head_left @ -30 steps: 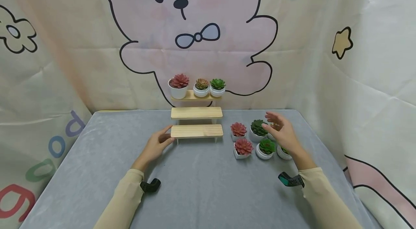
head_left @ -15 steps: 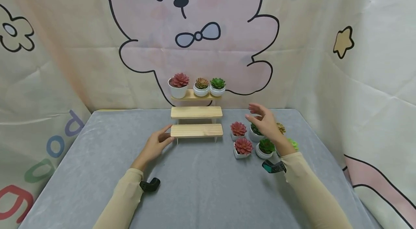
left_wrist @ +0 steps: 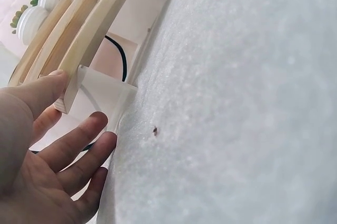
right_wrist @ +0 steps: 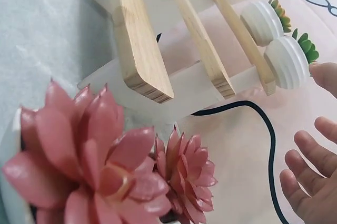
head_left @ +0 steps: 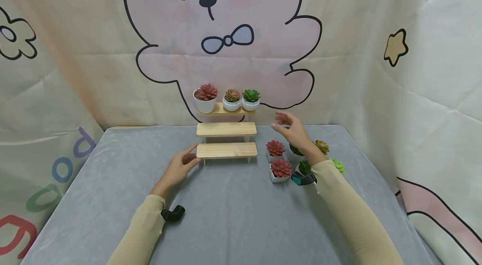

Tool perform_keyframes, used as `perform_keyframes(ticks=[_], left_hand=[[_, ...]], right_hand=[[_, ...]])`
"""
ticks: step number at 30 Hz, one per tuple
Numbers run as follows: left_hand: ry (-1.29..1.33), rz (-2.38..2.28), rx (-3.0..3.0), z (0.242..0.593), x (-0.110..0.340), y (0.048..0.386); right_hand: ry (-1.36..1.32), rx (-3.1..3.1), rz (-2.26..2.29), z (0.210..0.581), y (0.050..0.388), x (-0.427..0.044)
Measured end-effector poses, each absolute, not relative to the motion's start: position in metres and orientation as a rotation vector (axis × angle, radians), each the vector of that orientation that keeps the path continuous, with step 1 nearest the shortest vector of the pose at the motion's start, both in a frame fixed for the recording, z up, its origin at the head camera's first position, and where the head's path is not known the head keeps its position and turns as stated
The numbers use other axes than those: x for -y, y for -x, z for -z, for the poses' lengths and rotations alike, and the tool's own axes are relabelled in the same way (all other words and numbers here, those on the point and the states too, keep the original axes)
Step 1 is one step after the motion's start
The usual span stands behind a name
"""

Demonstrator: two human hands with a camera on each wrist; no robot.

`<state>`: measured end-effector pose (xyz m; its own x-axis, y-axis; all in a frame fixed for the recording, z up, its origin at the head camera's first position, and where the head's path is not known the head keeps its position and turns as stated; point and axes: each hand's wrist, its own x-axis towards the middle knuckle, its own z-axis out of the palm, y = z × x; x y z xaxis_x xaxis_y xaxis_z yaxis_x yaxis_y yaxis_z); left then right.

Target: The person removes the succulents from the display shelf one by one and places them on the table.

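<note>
A stepped wooden shelf stand (head_left: 226,150) with three tiers stands at the table's back. My left hand (head_left: 178,169) holds the left end of its lowest tier between thumb and index finger; the other fingers are spread apart from it in the left wrist view. On the top tier are a red succulent (head_left: 206,93), a brownish one (head_left: 232,97) and a green one (head_left: 250,97), all in white pots. My right hand (head_left: 295,131) hovers right of the stand with nothing in it, fingers loosely bent. Two red succulents (right_wrist: 89,161) sit below it.
More potted succulents stand under the right forearm, partly hidden: a yellowish one (head_left: 322,146), a bright green one (head_left: 338,166) and darker green ones (head_left: 304,167). A grey cloth (head_left: 226,215) covers the table. A printed curtain (head_left: 357,68) hangs behind and at both sides.
My right hand has moved left and away from me, from over the potted succulents toward the stand's right side. The left hand has stayed at the lowest tier.
</note>
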<state>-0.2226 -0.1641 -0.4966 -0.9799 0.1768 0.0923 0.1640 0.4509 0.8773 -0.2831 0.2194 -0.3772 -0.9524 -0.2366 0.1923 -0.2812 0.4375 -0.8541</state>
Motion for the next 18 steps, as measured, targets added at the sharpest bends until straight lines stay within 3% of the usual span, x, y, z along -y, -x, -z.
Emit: perform_keyframes(ticks=[6, 18], left_hand=[[-0.317, -1.623, -2.662, 0.497, 0.165, 0.223], [-0.321, -1.611, -2.677, 0.498, 0.164, 0.224]], right_hand=[[-0.487, 2.613, -1.56, 0.392, 0.305, -0.216], [-0.454, 2.63, -1.61, 0.379, 0.33, -0.185]])
